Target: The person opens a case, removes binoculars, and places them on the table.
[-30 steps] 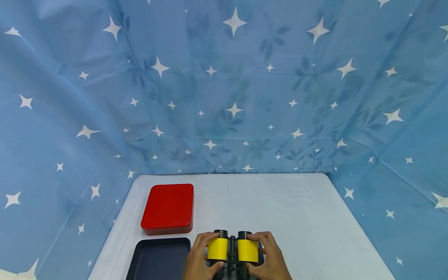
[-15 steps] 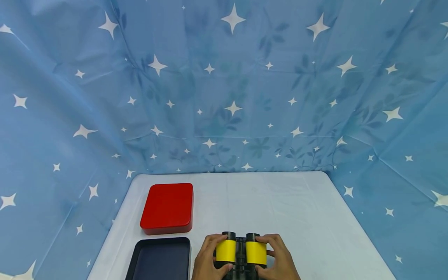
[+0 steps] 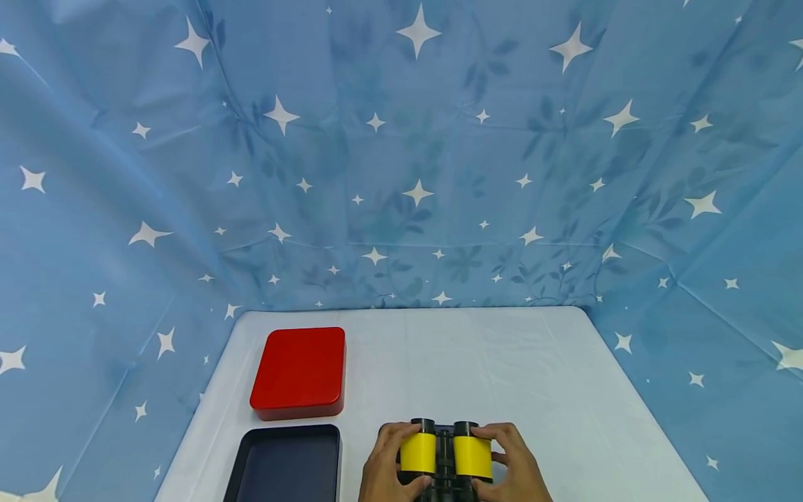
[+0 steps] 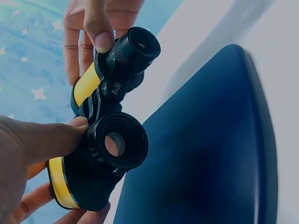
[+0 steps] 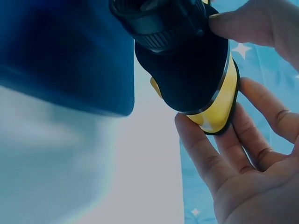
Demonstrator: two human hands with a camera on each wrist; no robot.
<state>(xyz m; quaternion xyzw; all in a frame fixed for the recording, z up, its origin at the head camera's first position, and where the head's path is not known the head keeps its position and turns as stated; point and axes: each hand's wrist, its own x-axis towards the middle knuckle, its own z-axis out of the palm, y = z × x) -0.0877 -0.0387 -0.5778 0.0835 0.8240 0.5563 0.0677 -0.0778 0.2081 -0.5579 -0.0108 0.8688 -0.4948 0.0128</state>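
Note:
Black binoculars (image 3: 445, 457) with yellow side panels are held up between both hands at the bottom of the head view. My left hand (image 3: 390, 466) grips the left barrel, fingers around the yellow panel and thumb near the eyepiece. On the right barrel, my right hand (image 3: 516, 466) has the same kind of grip. The left wrist view shows the binoculars (image 4: 84, 182) with eyepieces toward the camera and "8x30" on the centre hinge. Beneath them lies a smooth dark blue object (image 4: 205, 158) with rounded corners, mostly hidden in the head view.
A red square box (image 3: 298, 368) lies at the back left of the white table (image 3: 502, 369). In front of it stands a shallow dark tray (image 3: 339, 446), cut off by the frame's lower edge. A blue curtain (image 3: 401, 153) with white stars surrounds the table.
Both hands have moved to the right, and slightly lower in the view, carrying the binoculars with them. Their grip looks the same. The red box and dark tray stay in place.

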